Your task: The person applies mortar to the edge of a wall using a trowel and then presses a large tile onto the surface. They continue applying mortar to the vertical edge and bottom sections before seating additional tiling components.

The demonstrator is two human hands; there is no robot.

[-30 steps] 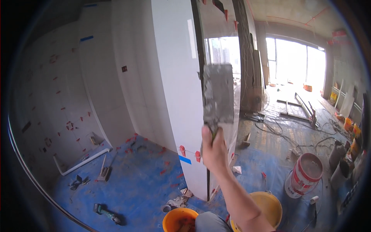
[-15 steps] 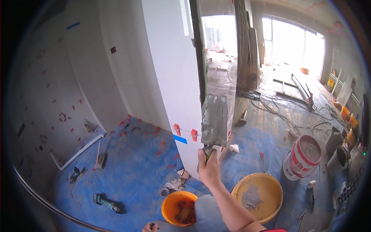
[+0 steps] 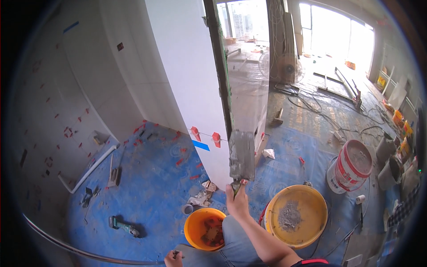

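My right hand grips the handle of a trowel with a broad rectangular blade smeared grey. The blade points away from me, beside the lower end of a white tiled wall panel. A strip of dark grey mortar runs along this panel's edge. Two red tile-levelling wedges and a piece of blue tape are on the tile. At the lower edge my left hand is closed by my knee, around something small and dark that I cannot make out.
An orange bucket with red pieces inside stands by my knee. Right of my leg is a yellow tub holding grey mix; a white-and-red pail stands beyond. A green power tool lies on the blue floor sheet.
My right hand and the trowel have moved down along the panel's edge. The view has shifted, so the wall and floor appear higher. My left hand stays by the knee, still closed.
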